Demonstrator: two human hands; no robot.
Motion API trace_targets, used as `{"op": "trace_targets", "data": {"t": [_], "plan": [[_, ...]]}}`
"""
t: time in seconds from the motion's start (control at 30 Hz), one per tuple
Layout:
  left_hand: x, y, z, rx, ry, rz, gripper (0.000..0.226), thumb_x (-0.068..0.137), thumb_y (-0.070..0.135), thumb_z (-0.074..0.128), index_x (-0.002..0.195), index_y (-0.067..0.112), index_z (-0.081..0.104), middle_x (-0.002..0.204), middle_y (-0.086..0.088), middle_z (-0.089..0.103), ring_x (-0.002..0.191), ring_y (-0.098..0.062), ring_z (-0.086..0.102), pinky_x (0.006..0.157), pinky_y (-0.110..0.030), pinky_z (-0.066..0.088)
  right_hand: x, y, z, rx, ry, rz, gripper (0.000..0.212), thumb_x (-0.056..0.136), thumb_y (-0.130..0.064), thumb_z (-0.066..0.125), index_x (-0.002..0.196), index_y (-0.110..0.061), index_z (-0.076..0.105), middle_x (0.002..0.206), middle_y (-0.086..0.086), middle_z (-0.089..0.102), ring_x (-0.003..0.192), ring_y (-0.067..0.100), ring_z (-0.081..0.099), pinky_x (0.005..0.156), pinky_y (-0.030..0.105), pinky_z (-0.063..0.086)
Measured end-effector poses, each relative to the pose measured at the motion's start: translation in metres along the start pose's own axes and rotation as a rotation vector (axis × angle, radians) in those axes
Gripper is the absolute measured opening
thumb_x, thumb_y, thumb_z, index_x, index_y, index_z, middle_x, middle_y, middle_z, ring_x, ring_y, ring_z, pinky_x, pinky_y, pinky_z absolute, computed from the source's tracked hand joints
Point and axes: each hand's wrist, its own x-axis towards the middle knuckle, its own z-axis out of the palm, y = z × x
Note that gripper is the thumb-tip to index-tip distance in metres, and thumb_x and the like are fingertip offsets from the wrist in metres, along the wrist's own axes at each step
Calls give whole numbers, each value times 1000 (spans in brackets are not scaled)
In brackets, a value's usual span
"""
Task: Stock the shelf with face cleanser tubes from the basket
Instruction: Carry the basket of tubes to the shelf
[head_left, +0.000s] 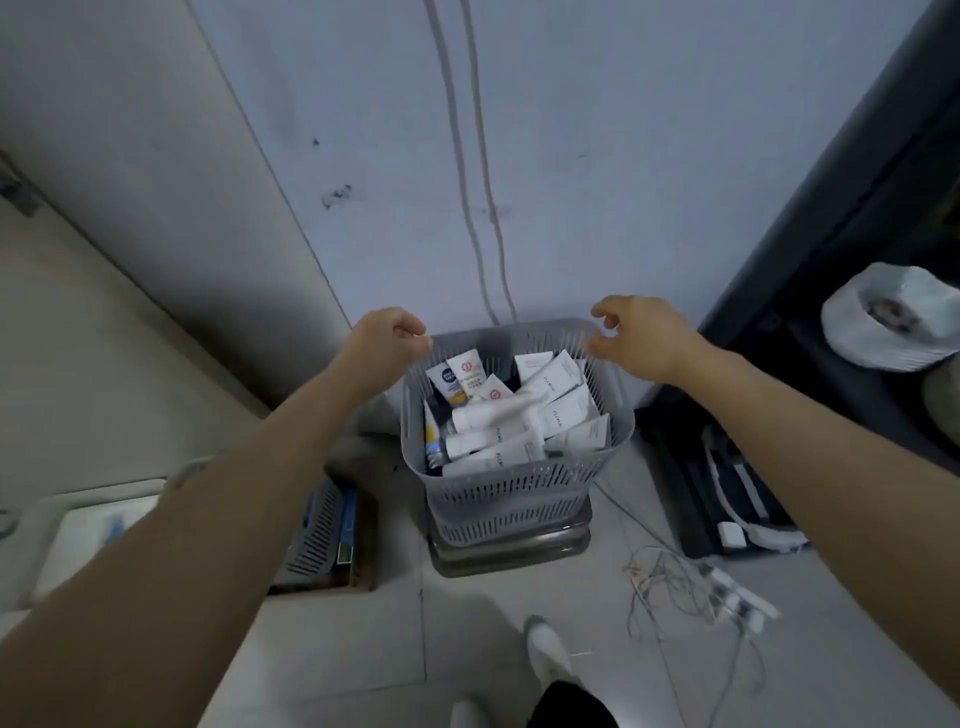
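A grey slatted basket (511, 499) stands on a low stand on the floor against the wall. It is filled with several white face cleanser tubes (519, 421), plus a dark-capped one at the far left. My left hand (387, 340) grips the basket's far left rim with curled fingers. My right hand (641, 335) hovers at the far right corner of the rim, its thumb and forefinger hooked and apart, with nothing held between them.
A dark shelving unit (841, 208) rises at the right, with a white roll (888, 322) on it. Loose cables and a power strip (727, 597) lie on the floor at the right. Another grey crate (317, 530) sits at the left. My shoe (545, 649) is below the basket.
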Motion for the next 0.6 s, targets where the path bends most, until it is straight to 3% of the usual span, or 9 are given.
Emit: {"op": "trace_targets", "data": {"t": [0.17, 0.3, 0.37, 0.43, 0.5, 0.6], "plan": [[44, -37, 46, 34, -38, -199, 5, 88, 13, 58, 89, 9, 58, 86, -9, 57, 71, -18, 50, 54, -20, 37, 55, 34, 35, -4, -91, 51, 52, 88, -30, 62, 132, -5, 49, 133, 15, 54, 121, 31, 50, 97, 34, 40], [73, -63, 81, 83, -27, -358, 12, 88, 18, 57, 90, 7, 53, 91, -12, 54, 83, -24, 50, 71, -31, 41, 96, 72, 68, 5, -144, 98, 50, 87, -30, 63, 128, -3, 51, 126, 20, 57, 114, 33, 54, 94, 37, 45], [86, -79, 97, 87, -27, -446, 34, 82, 28, 59, 102, 1, 55, 104, -17, 58, 95, -32, 56, 84, -38, 49, 112, 90, 84, -5, -176, 126, 52, 86, -32, 63, 129, -5, 49, 126, 22, 53, 115, 36, 51, 96, 40, 45], [97, -91, 112, 140, -22, -534, 58, 74, 40, 58, 120, 5, 50, 124, -22, 52, 111, -39, 52, 95, -49, 47, 124, 104, 98, -19, -208, 174, 60, 84, -36, 63, 134, -9, 43, 127, 21, 50, 117, 38, 47, 98, 42, 44], [103, -96, 125, 181, 12, -620, 66, 81, 35, 58, 136, 6, 37, 138, -22, 37, 123, -41, 40, 101, -51, 41, 135, 116, 110, -17, -215, 231, 60, 84, -38, 61, 133, -9, 41, 128, 21, 49, 119, 38, 45, 99, 43, 43], [110, -96, 138, 184, 88, -698, 67, 87, 27, 57, 142, 5, 25, 143, -20, 29, 129, -40, 33, 105, -51, 36, 144, 125, 120, 86, -211, 292, 58, 86, -27, 61, 133, -3, 37, 129, 21, 49, 120, 37, 48, 98, 41, 44]]}}
